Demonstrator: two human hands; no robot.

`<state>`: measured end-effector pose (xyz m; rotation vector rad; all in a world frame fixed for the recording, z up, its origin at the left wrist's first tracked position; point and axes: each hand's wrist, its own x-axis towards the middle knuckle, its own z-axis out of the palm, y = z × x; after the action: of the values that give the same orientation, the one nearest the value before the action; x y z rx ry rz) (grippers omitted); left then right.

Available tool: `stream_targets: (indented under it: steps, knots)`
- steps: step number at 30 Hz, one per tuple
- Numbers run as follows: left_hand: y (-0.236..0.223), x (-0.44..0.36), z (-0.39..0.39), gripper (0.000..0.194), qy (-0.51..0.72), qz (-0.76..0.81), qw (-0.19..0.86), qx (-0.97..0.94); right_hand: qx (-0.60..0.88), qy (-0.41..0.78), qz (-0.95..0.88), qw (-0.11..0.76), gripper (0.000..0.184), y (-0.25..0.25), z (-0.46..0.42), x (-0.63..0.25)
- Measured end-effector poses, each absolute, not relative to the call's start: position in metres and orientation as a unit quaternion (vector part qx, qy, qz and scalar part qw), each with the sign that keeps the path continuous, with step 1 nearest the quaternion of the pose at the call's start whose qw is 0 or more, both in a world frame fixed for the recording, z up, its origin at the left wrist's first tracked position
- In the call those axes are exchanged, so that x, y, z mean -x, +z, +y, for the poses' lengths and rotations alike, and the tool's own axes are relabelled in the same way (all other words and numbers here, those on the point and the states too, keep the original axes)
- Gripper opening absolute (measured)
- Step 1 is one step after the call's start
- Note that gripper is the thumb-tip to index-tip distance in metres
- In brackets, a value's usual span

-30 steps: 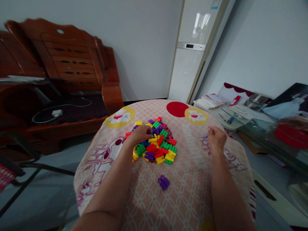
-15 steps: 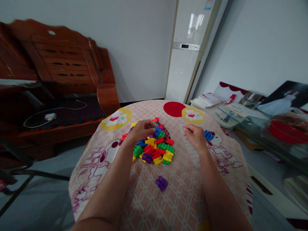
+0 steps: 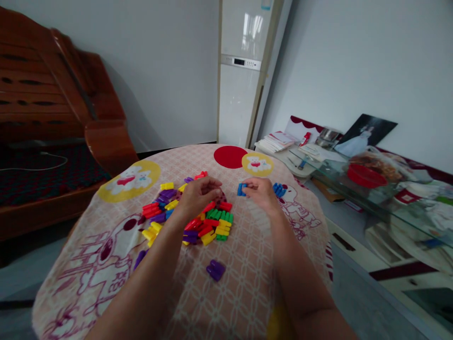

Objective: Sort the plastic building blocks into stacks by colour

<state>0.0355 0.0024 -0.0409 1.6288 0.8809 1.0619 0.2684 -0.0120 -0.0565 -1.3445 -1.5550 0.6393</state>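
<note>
A heap of small plastic blocks [image 3: 198, 219] in red, yellow, green, purple and blue lies on a table with a pink printed cloth [image 3: 247, 278]. My left hand [image 3: 196, 196] hovers over the heap with its fingers curled; what they hold is hidden. My right hand [image 3: 258, 191] pinches a blue block [image 3: 241, 189] just right of the heap. More blue blocks [image 3: 279, 189] lie on the cloth behind my right hand. A purple block pair [image 3: 215, 269] sits alone nearer to me.
A dark wooden bench [image 3: 53, 127] stands to the left, with a white cable on its seat. A tall white floor unit [image 3: 244, 71] is in the corner. To the right is a glass table [image 3: 354, 184] with papers, a red bowl and a picture.
My right hand has come in from the right side toward the heap and now holds a blue block. My left hand has stayed over the heap. The view has swung to the right.
</note>
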Motion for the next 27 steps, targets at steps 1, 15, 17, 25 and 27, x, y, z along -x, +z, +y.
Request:
stream_targets:
  steps: [1, 15, 17, 25, 27]
  knots:
    - [-0.040, -0.033, 0.003, 0.035, 0.442, 0.370, 0.472, -0.668, 0.583, 0.208, -0.603, 0.503, 0.027, -0.058, -0.009, -0.285]
    - [-0.025, -0.008, 0.003, 0.031, 0.446, 0.451, 0.405, -0.659, 0.817, -0.151, -0.422, 0.363, 0.028, -0.104, -0.011, -0.397]
    - [-0.023, -0.003, 0.004, 0.032, 0.449, 0.464, 0.402, -0.649, 0.818, -0.146, -0.438, 0.342, 0.027, -0.106, -0.008, -0.396]
    - [-0.025, 0.023, 0.015, 0.035, 0.460, 0.497, 0.359, -0.643, 0.826, -0.152, -0.457, 0.292, 0.037, -0.105, -0.009, -0.396]
    - [-0.026, 0.034, 0.019, 0.031, 0.463, 0.516, 0.313, -0.649, 0.824, -0.168, -0.446, 0.307, 0.038, -0.104, -0.009, -0.395]
